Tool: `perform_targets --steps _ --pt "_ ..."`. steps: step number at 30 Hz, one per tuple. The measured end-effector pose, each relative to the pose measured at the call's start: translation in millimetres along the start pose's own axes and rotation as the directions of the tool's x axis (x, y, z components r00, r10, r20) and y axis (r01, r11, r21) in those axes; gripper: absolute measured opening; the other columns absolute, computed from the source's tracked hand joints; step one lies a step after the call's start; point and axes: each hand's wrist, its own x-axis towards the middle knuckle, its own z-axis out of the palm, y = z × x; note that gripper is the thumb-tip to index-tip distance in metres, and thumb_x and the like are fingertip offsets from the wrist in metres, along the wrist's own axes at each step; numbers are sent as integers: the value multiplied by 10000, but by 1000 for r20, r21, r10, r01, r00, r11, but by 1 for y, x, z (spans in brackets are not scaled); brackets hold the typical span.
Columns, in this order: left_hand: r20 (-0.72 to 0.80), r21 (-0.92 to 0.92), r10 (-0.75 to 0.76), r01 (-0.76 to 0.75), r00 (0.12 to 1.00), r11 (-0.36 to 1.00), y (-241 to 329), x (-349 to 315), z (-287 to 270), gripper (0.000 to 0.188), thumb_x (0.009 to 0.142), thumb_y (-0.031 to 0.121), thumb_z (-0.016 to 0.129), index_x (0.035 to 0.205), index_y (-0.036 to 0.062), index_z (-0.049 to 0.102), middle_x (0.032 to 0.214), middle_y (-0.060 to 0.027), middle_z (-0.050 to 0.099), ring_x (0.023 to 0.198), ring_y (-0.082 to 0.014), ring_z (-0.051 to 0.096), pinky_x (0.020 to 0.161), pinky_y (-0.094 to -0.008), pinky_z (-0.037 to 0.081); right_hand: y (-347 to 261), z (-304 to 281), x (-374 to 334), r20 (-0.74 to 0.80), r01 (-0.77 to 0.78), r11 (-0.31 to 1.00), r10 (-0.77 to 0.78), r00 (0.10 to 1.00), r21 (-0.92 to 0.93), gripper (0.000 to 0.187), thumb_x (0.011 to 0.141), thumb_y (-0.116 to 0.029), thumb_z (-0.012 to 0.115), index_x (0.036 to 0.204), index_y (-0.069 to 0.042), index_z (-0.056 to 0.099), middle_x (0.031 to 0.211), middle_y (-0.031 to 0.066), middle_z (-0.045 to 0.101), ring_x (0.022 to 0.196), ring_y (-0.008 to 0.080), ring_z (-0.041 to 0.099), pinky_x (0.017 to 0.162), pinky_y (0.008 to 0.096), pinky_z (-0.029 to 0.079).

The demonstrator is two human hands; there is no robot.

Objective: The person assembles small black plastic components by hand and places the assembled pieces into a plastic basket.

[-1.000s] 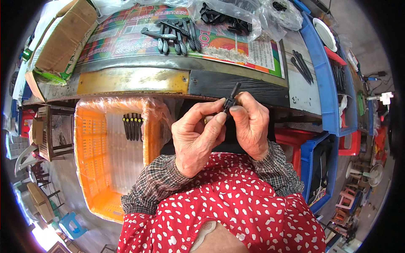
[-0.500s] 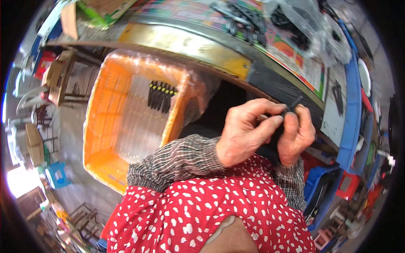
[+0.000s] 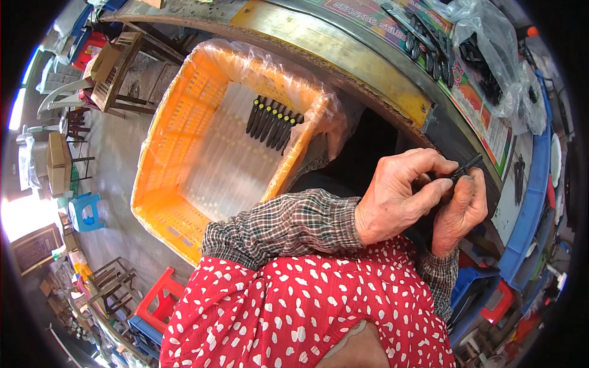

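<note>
In front of me at the right, my left hand (image 3: 405, 195) and my right hand (image 3: 461, 211) meet at the bench edge. Both are closed in a pinch on one small, slim black part (image 3: 469, 165), whose thin end sticks out up and to the right past the fingertips. The fingers cover the rest of it, so its exact kind is hidden. To the left, an orange plastic crate (image 3: 175, 116) lined with clear film holds a row of several slim black pieces (image 3: 270, 126) with yellow-green dots near their upper ends.
The metal-edged workbench (image 3: 331, 52) curves along the far side. On it lie black and metallic parts (image 3: 423, 40) and a clear plastic bag (image 3: 491, 55) with black pieces. A blue tray (image 3: 531, 202) runs along the right. A red stool (image 3: 161, 300) stands at the lower left.
The whole view has shifted, so crate, bench and hands sit farther right in the picture. Both hands still pinch the black part, and its protruding end shows more clearly.
</note>
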Motion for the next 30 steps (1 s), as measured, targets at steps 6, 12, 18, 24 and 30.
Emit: perform_targets --steps 6,12,18,24,30 --pt "41 -172 -126 132 991 976 13 -7 -37 309 831 -26 630 1128 1 545 924 -42 587 650 -34 534 536 -176 431 -4 1 4 178 136 991 -132 975 -9 261 890 -237 613 822 3 537 684 32 501 595 97 428 549 219 367" --pt "-93 -349 -255 209 962 913 22 -14 -87 203 902 32 537 1103 24 507 907 -130 613 589 -136 576 408 -208 417 -9 4 17 191 247 964 -226 955 -96 163 840 -86 657 810 15 532 686 48 499 588 117 431 534 229 357" --pt "-281 -233 -227 163 933 959 25 -21 -126 178 902 61 559 1064 -5 526 884 -119 643 632 -124 607 508 -209 484 -5 2 25 51 226 944 -220 974 -240 98 818 -2 647 809 31 555 714 39 510 627 118 459 569 227 382" --pt "-549 107 -120 212 827 971 17 -29 -208 190 888 81 570 1046 -23 553 868 -100 665 704 -94 584 666 -219 479 19 -15 38 -75 146 937 -178 981 -316 110 856 -59 643 840 30 581 773 8 540 661 73 453 578 195 381" --pt "-789 332 -40 480 613 812 -51 -34 -336 207 825 93 641 973 -48 608 809 -78 670 662 -99 563 628 -235 466 39 -23 51 -112 116 959 -149 982 -260 123 880 -81 627 826 20 582 729 -23 488 601 39 372 505 175 301"
